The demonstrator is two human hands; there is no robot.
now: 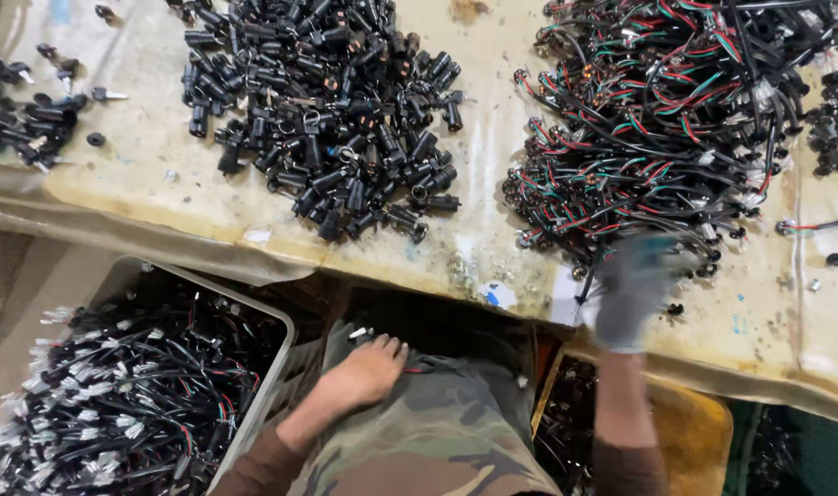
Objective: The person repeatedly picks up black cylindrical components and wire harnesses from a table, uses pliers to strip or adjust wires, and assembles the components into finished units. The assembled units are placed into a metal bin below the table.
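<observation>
My left hand [368,369] is bare and rests on my camouflage-clad lap, fingers curled over a thin red and black wire piece [419,369]. My right hand [632,287], in a grey glove and blurred by motion, reaches onto the worktable at the near edge of a big tangle of red, green and black wire assemblies [662,119]; whether it holds anything cannot be told. A heap of small black cylindrical connectors [332,110] lies on the table to the left of the tangle.
A grey bin [277,367] of finished wired connectors stands at my lower left. A yellow container [695,432] with dark parts sits at lower right. More black parts [24,119] lie at the table's far left. The stained tabletop [492,184] shows between the piles.
</observation>
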